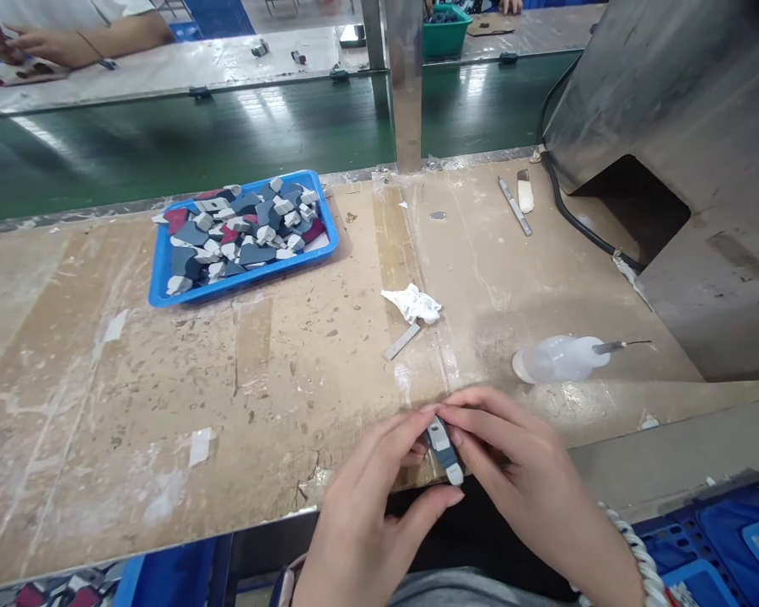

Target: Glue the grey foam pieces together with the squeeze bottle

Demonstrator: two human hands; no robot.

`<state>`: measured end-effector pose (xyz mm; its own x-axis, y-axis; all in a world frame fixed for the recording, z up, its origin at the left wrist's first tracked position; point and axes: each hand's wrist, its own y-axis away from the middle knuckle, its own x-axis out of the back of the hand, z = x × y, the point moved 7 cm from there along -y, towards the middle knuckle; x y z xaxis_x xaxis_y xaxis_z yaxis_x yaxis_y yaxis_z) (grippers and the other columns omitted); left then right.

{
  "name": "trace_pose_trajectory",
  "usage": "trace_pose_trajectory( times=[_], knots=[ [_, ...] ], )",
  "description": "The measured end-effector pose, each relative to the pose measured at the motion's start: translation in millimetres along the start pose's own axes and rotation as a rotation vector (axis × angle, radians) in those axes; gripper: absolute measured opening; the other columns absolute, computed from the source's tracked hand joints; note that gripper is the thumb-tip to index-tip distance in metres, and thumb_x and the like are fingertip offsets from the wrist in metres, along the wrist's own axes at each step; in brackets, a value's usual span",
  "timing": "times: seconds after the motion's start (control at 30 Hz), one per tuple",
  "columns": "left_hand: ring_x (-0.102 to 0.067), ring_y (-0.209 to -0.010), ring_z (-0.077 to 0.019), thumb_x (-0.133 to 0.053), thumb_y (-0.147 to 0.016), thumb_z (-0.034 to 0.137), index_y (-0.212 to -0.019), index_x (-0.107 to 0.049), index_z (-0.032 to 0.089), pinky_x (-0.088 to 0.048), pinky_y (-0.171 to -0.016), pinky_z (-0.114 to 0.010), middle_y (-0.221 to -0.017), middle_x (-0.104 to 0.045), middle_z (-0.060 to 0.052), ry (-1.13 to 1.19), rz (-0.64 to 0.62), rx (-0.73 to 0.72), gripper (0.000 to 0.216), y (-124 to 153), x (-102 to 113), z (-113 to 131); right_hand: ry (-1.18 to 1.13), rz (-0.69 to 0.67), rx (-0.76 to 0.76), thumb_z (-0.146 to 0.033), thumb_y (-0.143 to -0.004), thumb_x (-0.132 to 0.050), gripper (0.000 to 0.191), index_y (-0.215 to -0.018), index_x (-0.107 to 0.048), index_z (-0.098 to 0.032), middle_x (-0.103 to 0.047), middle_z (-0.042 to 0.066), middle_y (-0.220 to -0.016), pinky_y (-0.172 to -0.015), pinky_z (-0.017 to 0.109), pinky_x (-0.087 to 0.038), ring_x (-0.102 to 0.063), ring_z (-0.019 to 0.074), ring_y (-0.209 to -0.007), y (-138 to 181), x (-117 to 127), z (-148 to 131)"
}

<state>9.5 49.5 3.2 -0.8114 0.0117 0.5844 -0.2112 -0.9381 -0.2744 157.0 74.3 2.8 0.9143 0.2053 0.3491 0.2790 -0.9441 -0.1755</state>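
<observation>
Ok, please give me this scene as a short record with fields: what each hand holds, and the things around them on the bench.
left hand: left hand pinches the small grey-and-white part from its left side
right hand: right hand grips the same part from the right
tray: blue tray heaped with grey, white and dark red pieces, far left of the bench
near hands: crumpled white tissue, small metal strip
bottle: clear squeeze bottle lying on its side, needle tip pointing right
surface: worn cardboard-covered bench
</observation>
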Motion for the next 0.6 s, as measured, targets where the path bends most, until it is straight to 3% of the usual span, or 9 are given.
trace_pose_trajectory(
  times=[0.13, 0.3, 0.4, 0.47, 0.6],
  knots=[
    [-0.068, -0.103, -0.0202, -0.080, -0.085, 0.029, -0.119, -0.065, 0.023, -0.060, -0.090, -0.031, -0.110, -0.071, -0.005, -0.049, 0.092, -0.075, 0.037, -8.0, 3.3, 6.6, -0.021, 0.003, -0.052, -0.009, -0.101, -0.053, 0.027, -0.112, -0.072, -0.025, -0.064, 0.001, -0.109, -0.083, 0.019, -0.053, -0.064, 0.0095, -0.097, -4.0, 2.2, 1.7],
    [-0.070, -0.091, -0.0168, -0.080, -0.086, 0.028, -0.110, -0.070, 0.025, -0.060, -0.082, -0.029, -0.102, -0.073, -0.002, 0.026, 0.165, 0.021, 0.026, -8.3, 7.2, -0.5, -0.079, -0.096, -0.077, -0.023, -0.105, -0.053, 0.020, -0.116, -0.069, -0.026, -0.065, 0.003, -0.112, -0.076, 0.022, -0.055, -0.064, 0.0134, -0.095, 4.5, 5.0, 1.5],
    [-0.071, -0.090, -0.0151, -0.077, -0.088, 0.023, -0.106, -0.072, 0.026, -0.060, -0.083, -0.026, -0.099, -0.074, 0.000, 0.044, 0.186, 0.033, 0.019, -6.7, 9.2, -3.5, -0.046, -0.140, -0.061, -0.029, -0.099, -0.066, 0.026, -0.125, -0.065, -0.027, -0.065, 0.003, -0.107, -0.066, 0.023, -0.055, -0.060, 0.0134, -0.080, 13.6, 3.7, 2.0],
    [-0.072, -0.091, -0.0137, -0.076, -0.088, 0.020, -0.105, -0.073, 0.026, -0.059, -0.082, -0.023, -0.099, -0.074, 0.001, 0.043, 0.187, 0.024, 0.018, -5.4, 9.8, -4.8, 0.000, -0.097, -0.038, -0.025, -0.094, -0.072, 0.031, -0.124, -0.064, -0.025, -0.065, 0.003, -0.104, -0.061, 0.023, -0.053, -0.055, 0.0124, -0.072, 17.2, 3.8, 2.6],
    [-0.072, -0.095, -0.0125, -0.075, -0.089, 0.019, -0.110, -0.072, 0.026, -0.060, -0.083, -0.020, -0.105, -0.075, 0.001, 0.075, 0.173, 0.025, 0.023, -2.5, 10.0, -9.5, 0.055, -0.026, 0.024, -0.013, -0.096, -0.066, 0.021, -0.114, -0.069, -0.021, -0.065, 0.004, -0.107, -0.059, 0.020, -0.051, -0.054, 0.0098, -0.069, 19.2, 0.6, 2.0]
  ],
)
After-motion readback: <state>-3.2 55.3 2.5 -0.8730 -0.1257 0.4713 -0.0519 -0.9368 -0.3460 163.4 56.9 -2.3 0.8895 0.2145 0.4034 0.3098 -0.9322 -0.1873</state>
